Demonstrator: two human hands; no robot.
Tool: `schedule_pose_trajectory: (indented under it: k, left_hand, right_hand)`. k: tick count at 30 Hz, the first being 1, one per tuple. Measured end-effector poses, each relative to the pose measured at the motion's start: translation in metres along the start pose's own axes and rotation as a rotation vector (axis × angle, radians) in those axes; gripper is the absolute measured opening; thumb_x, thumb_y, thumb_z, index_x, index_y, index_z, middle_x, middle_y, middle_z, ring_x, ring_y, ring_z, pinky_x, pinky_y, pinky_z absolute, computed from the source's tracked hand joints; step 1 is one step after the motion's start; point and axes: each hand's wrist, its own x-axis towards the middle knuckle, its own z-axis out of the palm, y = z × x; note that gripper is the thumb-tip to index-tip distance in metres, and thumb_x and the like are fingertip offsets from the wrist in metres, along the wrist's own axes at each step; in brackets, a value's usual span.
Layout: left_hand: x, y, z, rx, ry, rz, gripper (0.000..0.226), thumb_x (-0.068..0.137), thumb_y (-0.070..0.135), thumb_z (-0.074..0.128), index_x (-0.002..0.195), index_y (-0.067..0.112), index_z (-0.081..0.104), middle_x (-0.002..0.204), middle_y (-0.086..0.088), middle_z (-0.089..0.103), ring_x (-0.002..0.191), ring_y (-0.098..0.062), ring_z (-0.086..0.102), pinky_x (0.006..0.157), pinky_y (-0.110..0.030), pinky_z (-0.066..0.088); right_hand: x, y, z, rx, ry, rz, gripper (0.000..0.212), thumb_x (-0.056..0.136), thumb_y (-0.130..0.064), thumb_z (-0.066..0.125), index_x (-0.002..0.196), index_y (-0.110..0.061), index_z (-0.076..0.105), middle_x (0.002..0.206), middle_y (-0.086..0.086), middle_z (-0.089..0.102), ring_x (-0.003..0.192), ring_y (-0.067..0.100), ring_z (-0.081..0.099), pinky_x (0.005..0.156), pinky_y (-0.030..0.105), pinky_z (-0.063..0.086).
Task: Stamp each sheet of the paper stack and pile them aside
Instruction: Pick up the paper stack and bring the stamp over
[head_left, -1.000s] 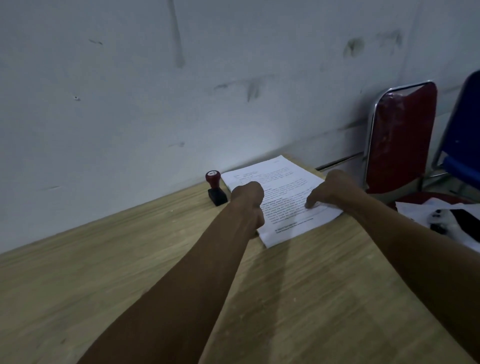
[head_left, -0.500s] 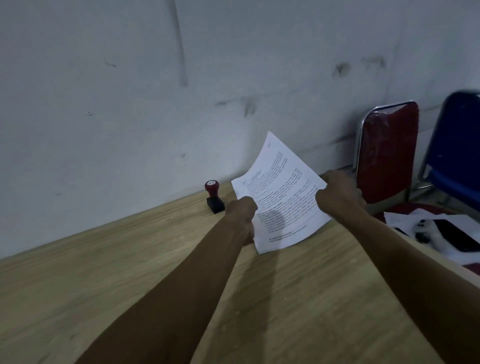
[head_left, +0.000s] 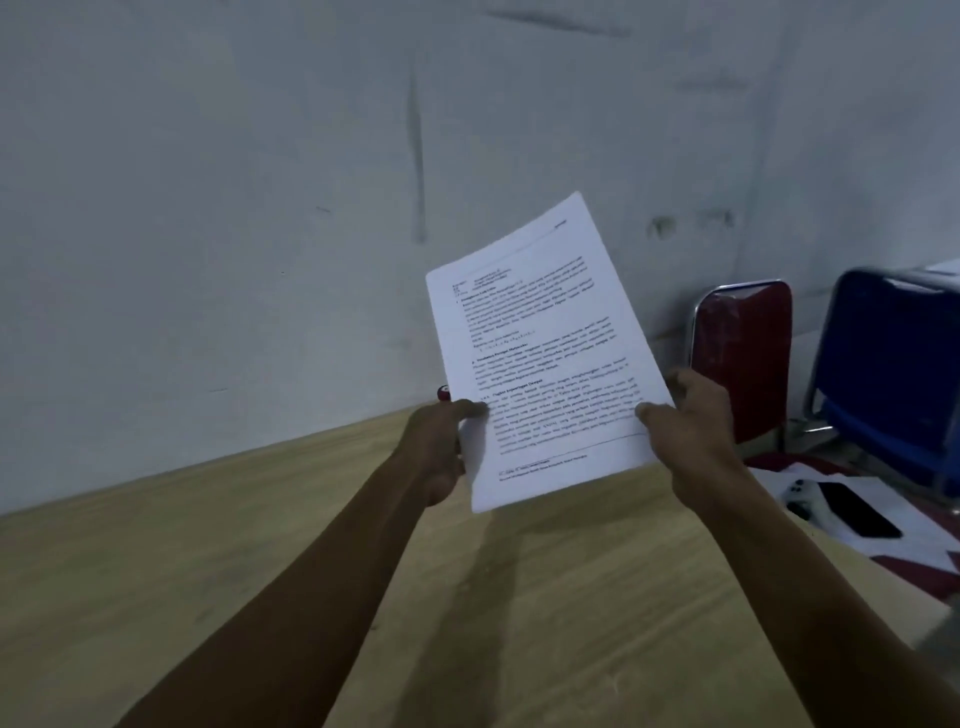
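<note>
A stack of white printed paper is held upright in the air above the wooden table, tilted slightly to the right. My left hand grips its lower left edge, thumb on the front. My right hand grips its lower right edge. Behind the paper's left edge only the red top of the stamp shows; the rest of it is hidden by my left hand and the paper.
A grey wall runs along the table's far edge. A red chair and a blue chair stand at the right. Lower right, beyond the table's edge, lie white paper, a black phone and a white object.
Both hands have lifted the paper stack from the table and raised it upright in front of the wall. The view has tilted upward with it.
</note>
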Motion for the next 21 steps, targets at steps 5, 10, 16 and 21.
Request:
schedule_pose_trajectory:
  k: [5,10,16,21]
  left_hand:
    - [-0.053,0.021,-0.044,-0.063,0.098,0.181,0.014,0.085,-0.004,0.058,0.089,0.002,0.071,0.096,-0.011,0.073,0.088,-0.029,0.067,0.071,-0.031,0.053]
    - [-0.114,0.022,-0.109,0.068,0.199,0.391,0.023,0.081,-0.005,0.057,0.091,0.009,0.072,0.094,-0.008,0.075,0.086,-0.028,0.069,0.077,-0.038,0.056]
    - [-0.179,-0.005,-0.189,0.171,0.308,0.531,0.029,0.087,0.001,0.06,0.101,0.022,0.073,0.104,-0.004,0.074,0.097,-0.03,0.069,0.088,-0.047,0.054]
    - [-0.22,-0.02,-0.231,0.177,0.405,0.599,0.032,0.089,-0.001,0.058,0.101,0.026,0.073,0.107,0.0,0.074,0.101,-0.025,0.068,0.09,-0.044,0.053]
  right_hand:
    - [-0.055,-0.017,0.024,0.146,-0.129,-0.021,0.028,0.087,0.008,0.056,0.092,-0.019,0.059,0.094,-0.002,0.067,0.084,0.011,0.064,0.071,0.031,0.054]
    - [-0.104,-0.034,0.058,0.178,-0.37,0.057,0.03,0.08,0.011,0.06,0.085,-0.019,0.063,0.09,-0.003,0.069,0.079,0.013,0.065,0.06,0.026,0.049]
    - [-0.154,-0.058,0.112,0.401,-0.575,0.152,0.037,0.084,0.012,0.063,0.105,-0.019,0.066,0.092,-0.003,0.073,0.08,0.015,0.07,0.062,0.028,0.056]
    - [-0.201,-0.073,0.149,0.444,-0.622,0.084,0.051,0.082,0.019,0.054,0.091,-0.03,0.067,0.083,-0.015,0.073,0.07,-0.002,0.069,0.053,0.012,0.052]
